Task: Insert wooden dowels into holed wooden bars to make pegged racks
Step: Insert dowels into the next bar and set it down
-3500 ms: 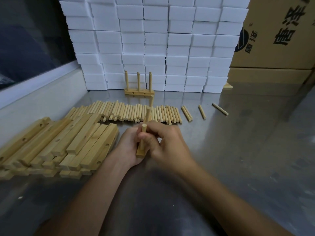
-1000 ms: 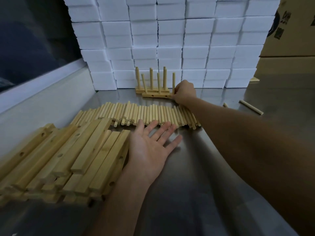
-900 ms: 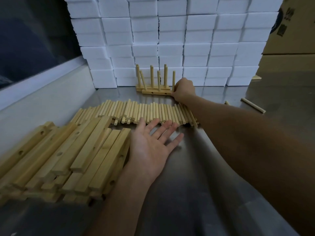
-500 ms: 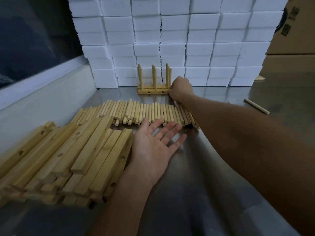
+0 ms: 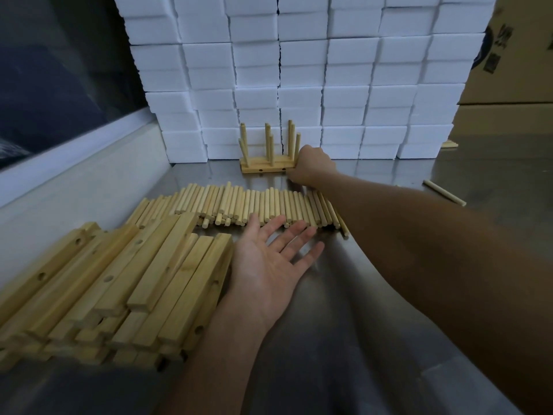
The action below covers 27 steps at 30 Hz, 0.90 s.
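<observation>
**Head view: right hand at the finished racks, left palm open by the dowel row**

Head camera, looking forward and down over a steel worktable (image 5: 389, 339): the person's right hand (image 5: 312, 167) reaches to the far side of the table, its fingers curled at the right end of two pegged racks (image 5: 267, 166) standing side by side against a wall of white foam blocks (image 5: 299, 79). Whether the fingers actually pinch the nearer rack's end or only press against it cannot be told from this angle. Upright dowels rise from both racks, and two small holes show on the near face of the front bar.

The left hand (image 5: 270, 265) lies palm up and relaxed at mid-table, fingers spread and holding nothing, its fingertips just beside the near ends of a long row of loose dowels (image 5: 254, 205) laid side by side across the table. The right forearm crosses above the right end of that row.

At near left, a stack of holed wooden bars (image 5: 119, 283) is piled several layers deep, touching the left wrist's side. One stray dowel (image 5: 444, 192) lies well apart at far right. Cardboard cartons (image 5: 514, 70) stand to the right of the foam blocks, and a dark window (image 5: 54, 85) runs along the left.
</observation>
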Tool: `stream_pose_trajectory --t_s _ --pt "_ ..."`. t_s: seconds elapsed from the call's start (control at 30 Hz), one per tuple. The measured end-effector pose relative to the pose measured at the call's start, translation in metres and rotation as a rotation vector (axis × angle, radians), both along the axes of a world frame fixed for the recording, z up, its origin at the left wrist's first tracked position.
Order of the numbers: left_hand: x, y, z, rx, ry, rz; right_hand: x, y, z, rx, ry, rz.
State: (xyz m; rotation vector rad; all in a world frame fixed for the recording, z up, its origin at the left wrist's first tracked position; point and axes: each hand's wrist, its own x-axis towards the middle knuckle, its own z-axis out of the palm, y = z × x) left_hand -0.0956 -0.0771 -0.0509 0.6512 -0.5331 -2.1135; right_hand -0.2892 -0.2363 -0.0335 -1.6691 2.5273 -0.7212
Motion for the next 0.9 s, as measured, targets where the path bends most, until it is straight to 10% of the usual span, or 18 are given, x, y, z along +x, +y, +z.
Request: stream_pose_trajectory --t_s 0.9 --pt "-0.002 0.000 0.003 0.008 -0.030 0.003 0.012 -0.007 0.005 -0.044 0.073 -0.069"
